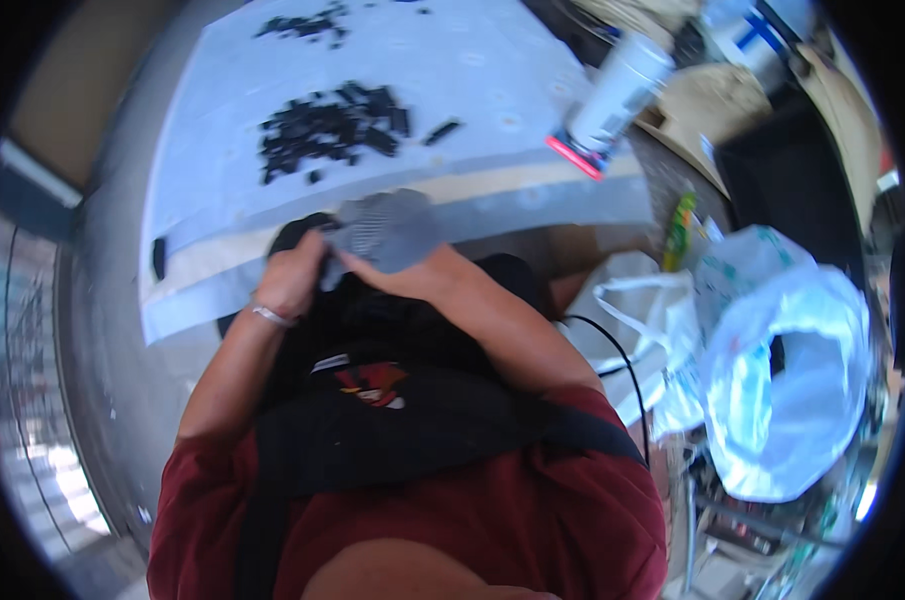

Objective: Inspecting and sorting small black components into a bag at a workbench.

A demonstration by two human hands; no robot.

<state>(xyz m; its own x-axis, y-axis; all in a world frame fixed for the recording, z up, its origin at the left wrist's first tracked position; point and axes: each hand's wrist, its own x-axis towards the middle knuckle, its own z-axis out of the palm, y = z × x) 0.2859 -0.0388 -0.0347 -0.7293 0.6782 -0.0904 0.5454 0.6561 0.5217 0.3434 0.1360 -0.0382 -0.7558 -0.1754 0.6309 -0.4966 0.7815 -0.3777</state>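
Note:
Both my hands are together over my lap, at the near edge of the table. A grey, finely ribbed piece that looks like cloth (pixel 387 225) spreads over the fingers of my right hand (pixel 412 278). The thumb of that hand lies along its lower edge, while the other fingers are hidden. My left hand (pixel 294 272) closes at the left edge of the grey piece; blur hides exactly what it pinches. Beyond my hands, a heap of small black pieces (pixel 327 130) lies on the white-covered table (pixel 472 130).
More black pieces (pixel 297 25) are scattered at the far end. A single one (pixel 159 258) lies near the left edge. On the right stand a white canister (pixel 622 95), a green-yellow packet (pixel 679 230) and a white plastic bag (pixel 802 400). A black cable (pixel 627 350) curves beside my right arm.

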